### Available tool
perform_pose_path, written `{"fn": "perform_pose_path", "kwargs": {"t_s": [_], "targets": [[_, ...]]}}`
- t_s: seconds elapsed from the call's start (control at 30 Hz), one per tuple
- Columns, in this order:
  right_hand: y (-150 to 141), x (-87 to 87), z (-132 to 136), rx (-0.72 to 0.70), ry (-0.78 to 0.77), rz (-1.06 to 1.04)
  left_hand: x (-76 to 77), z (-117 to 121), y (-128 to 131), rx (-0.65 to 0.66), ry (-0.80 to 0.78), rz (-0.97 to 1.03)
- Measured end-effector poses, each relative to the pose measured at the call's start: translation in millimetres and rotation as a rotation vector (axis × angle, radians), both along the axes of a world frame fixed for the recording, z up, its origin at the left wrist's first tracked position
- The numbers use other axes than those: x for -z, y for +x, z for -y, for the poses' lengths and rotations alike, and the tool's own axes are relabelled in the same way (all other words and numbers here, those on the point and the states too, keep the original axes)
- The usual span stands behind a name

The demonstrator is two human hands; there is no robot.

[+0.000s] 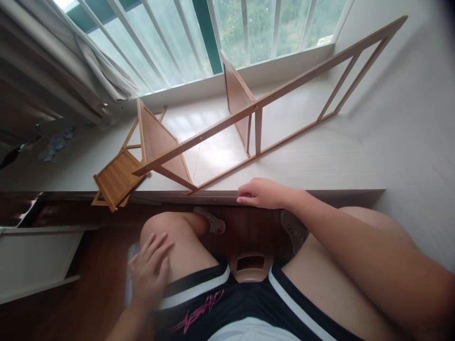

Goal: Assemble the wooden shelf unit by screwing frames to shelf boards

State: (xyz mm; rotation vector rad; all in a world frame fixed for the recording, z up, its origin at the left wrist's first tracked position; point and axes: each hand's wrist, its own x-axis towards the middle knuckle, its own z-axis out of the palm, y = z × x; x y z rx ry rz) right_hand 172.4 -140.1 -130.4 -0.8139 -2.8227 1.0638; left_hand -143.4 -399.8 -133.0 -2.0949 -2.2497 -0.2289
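So, right hand [263, 193] is out by the front edge of the white ledge [313, 161], fingers loosely curled in; can't tell if the tips actually meet. Left hand [151, 265] is just lying on the left knee [167, 227], fingers a bit spread. The wooden frame [259, 128] is on its side on the ledge, under the window [295, 28], two flat panels sticking up from it, near the right hand. Beside its left end there's a small wooden stool [121, 176], tilted and poking over the ledge's edge.
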Motion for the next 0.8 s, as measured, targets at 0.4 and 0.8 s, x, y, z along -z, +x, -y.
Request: {"fn": "perform_pose_path", "kwargs": {"t_s": [0.4,0.8], "targets": [[25,45.5,5,0.043,-0.183,0.422,11.5,27,-37,-0.105,0.12,0.137],[-9,33.2,3,-0.04,-0.176,0.404,5.6,32,-35,-0.132,0.1,0.202]]}}
